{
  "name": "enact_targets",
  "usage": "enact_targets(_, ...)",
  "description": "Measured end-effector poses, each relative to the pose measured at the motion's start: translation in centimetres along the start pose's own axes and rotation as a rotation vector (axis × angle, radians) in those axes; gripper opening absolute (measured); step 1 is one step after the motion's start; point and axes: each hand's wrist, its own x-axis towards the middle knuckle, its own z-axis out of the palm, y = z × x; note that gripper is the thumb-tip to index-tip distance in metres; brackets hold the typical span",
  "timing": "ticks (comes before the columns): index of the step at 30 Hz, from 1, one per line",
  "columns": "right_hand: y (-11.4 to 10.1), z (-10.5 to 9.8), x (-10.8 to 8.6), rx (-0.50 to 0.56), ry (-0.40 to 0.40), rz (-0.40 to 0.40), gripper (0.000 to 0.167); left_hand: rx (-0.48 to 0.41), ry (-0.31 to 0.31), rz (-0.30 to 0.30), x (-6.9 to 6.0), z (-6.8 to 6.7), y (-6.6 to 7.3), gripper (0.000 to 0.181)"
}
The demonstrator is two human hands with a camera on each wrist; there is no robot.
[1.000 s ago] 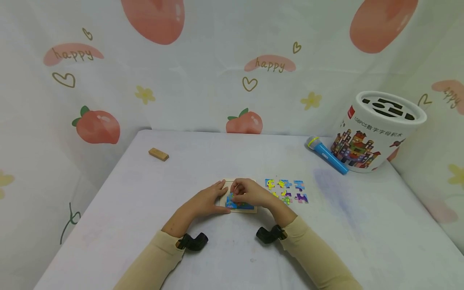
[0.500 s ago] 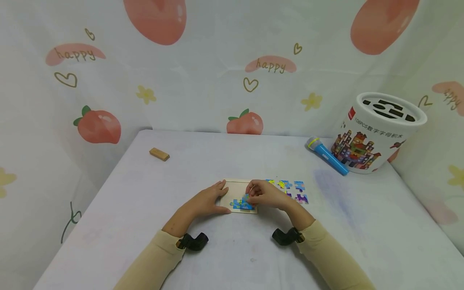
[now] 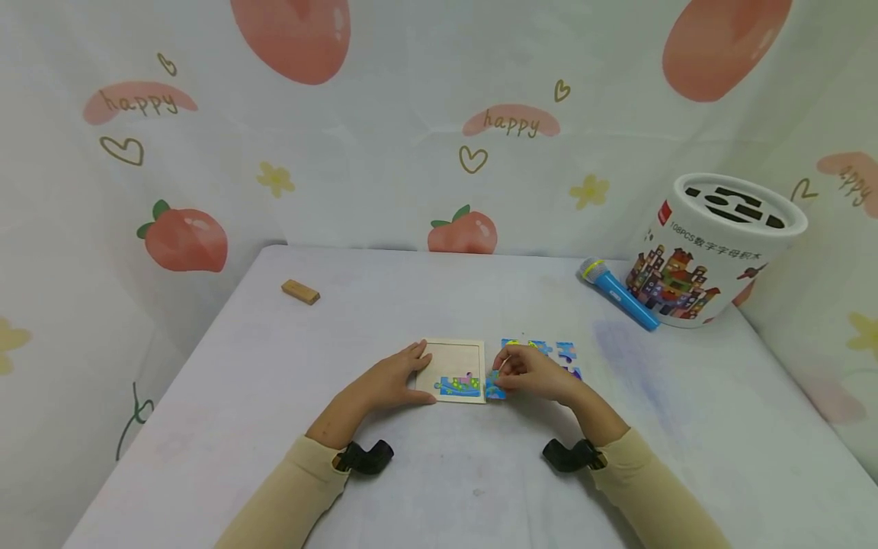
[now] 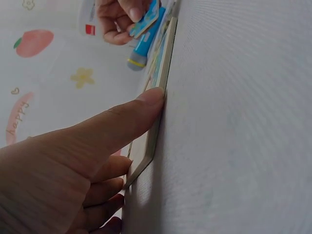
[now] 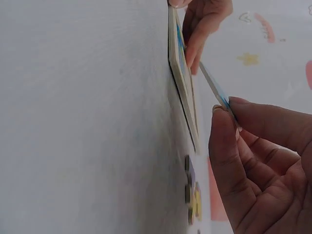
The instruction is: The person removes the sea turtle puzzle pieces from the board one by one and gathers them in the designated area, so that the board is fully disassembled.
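A square wooden puzzle tray lies on the table, with joined puzzle pieces along its near side. My left hand holds the tray's left side, thumb against the near edge and fingers at the far left corner. Just off the tray's right edge, my right hand pinches a blue puzzle piece between thumb and fingers. In the right wrist view this piece is tilted and raised above the table. Loose puzzle pieces lie behind the right hand, partly hidden by it.
A blue toy microphone leans against a large white block bucket at the back right. A small wooden block lies at the back left. A patterned cloth hangs behind the white table.
My right hand has moved right from over the tray to past its right edge, carrying the blue puzzle piece. The joined pieces are now uncovered. My left hand stays put.
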Motion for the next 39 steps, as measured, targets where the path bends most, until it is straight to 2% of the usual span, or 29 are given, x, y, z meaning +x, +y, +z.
enact_targets(12,1.2,-1.0,-1.6,0.024,0.047,0.008,0.024,-0.016,-0.002,-0.008,0.0,0.0,0.1,0.081)
enact_targets(24,1.7,-0.9,-2.1,0.019,0.076,0.11,0.024,-0.027,0.002,-0.003,0.0,-0.1,0.0,0.081)
enact_targets(39,1.6,-0.4,-2.3,-0.021,0.161,0.138,0.02,-0.02,-0.009,-0.007,0.0,0.0,-0.1,0.081)
